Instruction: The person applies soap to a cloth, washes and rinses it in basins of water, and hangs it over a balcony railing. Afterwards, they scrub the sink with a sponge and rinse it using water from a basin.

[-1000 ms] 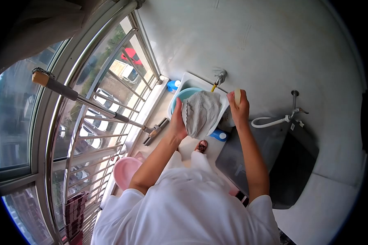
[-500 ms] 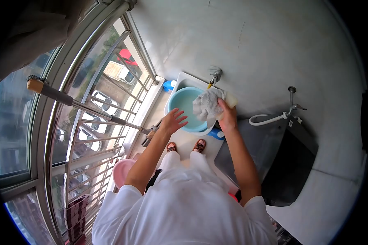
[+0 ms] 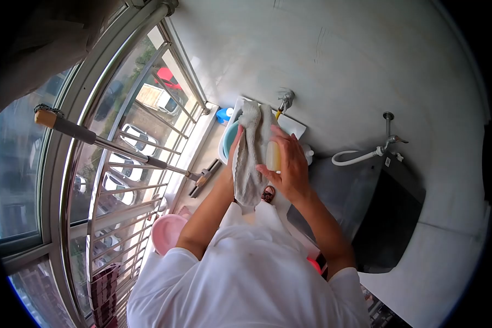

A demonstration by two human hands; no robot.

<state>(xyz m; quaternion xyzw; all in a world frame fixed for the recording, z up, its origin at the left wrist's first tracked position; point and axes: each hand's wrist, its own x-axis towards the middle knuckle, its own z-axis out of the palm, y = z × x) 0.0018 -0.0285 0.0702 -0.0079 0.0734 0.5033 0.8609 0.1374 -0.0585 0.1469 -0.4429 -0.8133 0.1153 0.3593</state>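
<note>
A wet grey towel (image 3: 249, 158) hangs lengthwise over my left hand (image 3: 237, 143), whose fingers are mostly hidden behind it. My right hand (image 3: 291, 165) grips a pale yellow bar of soap (image 3: 273, 156) close against the towel's right side. Below both hands, a light blue basin (image 3: 229, 138) sits in a white sink (image 3: 294, 127); the towel and hands cover most of the basin.
A wall tap (image 3: 286, 98) with a yellow hose is above the sink. On the right stands a dark appliance (image 3: 333, 191) beneath another tap (image 3: 392, 143). A pink basin (image 3: 168, 232), window railings (image 3: 131, 186) and a long pole (image 3: 120, 145) are at left.
The bunched towel has been spread out lengthwise over my left hand, which has moved in from being empty with fingers apart. My right hand has shifted left and down with the soap.
</note>
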